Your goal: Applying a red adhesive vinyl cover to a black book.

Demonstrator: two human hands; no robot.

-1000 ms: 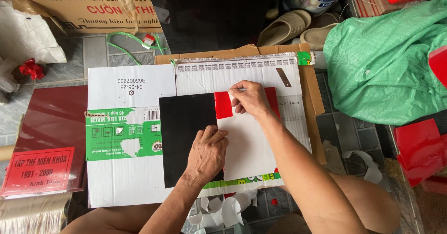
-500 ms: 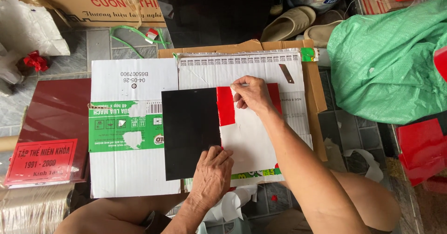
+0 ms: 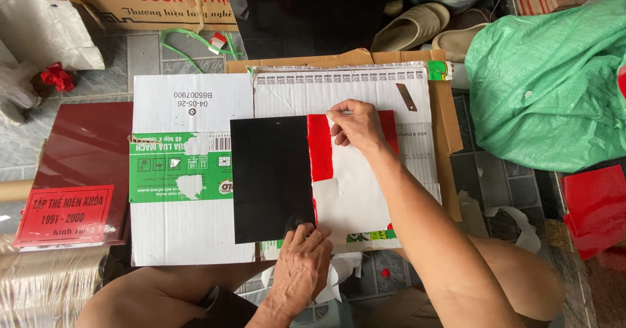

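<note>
- Since the earlier frame our left hand [image 3: 301,269] has slid from the middle of the black panel [image 3: 272,178] down to its lower right corner; our right hand [image 3: 355,126] stays at the top.
- Step in hand, we judge: peeling the white backing sheet [image 3: 355,191] off the red sheet [image 3: 319,147] just right of the black panel.
- Left fingertips press flat, grasping nothing; right fingers pinch the backing's top edge.
- Next calls for a steady pull.
- Count: one black panel, one red sheet, two sandals [image 3: 411,25] beyond the panel.
</note>
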